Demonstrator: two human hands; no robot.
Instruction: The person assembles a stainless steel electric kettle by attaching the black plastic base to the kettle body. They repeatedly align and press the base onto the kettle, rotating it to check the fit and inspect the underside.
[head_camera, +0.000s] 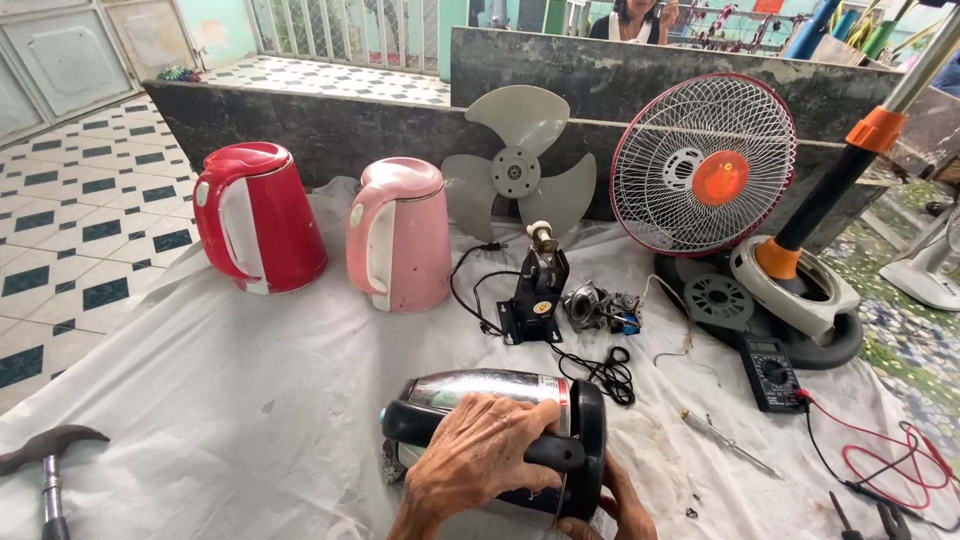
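Steel kettle gripped on the sheet

Low in the frame's centre, a steel kettle (500, 392) lies on its side, its black handle clasped by the left hand (478, 462); its base is touched by the right hand (622, 508), whose grip cannot be told. Two closed kettles, red (258, 215) and pink (400, 232), are set upright above, contents hidden. Bare white cloth (220, 400) is left at the left, bounded by a hammer (48, 462).

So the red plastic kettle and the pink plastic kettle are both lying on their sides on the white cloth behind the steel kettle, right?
No. In the head view the red plastic kettle and the pink plastic kettle stand upright on the white cloth.
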